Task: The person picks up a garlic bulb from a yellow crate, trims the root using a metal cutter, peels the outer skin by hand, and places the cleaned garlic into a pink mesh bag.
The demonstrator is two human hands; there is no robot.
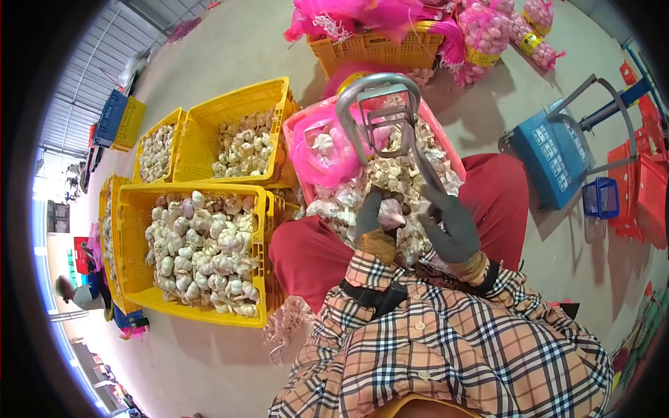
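Observation:
My left hand (371,217), in a dark glove, closes on a garlic bulb (391,214) with a pinkish skin. Beside it on the right is my gloved right hand (451,226), thumb and fingers apart, its fingertips right at the lower end of a grey metal bar. That bar belongs to a curved metal frame (380,82) standing over a pink crate (449,150). Loose garlic and dry skins (394,174) fill the crate between my knees. A pink mesh bag (327,171) lies on its left side, with some garlic inside.
Yellow crates (261,237) of garlic bulbs stand on my left. Ahead are another yellow crate (376,52) heaped with pink mesh and filled garlic bags (484,42). A blue crate-like box (550,157) with a grey handle and red baskets (651,195) are on the right.

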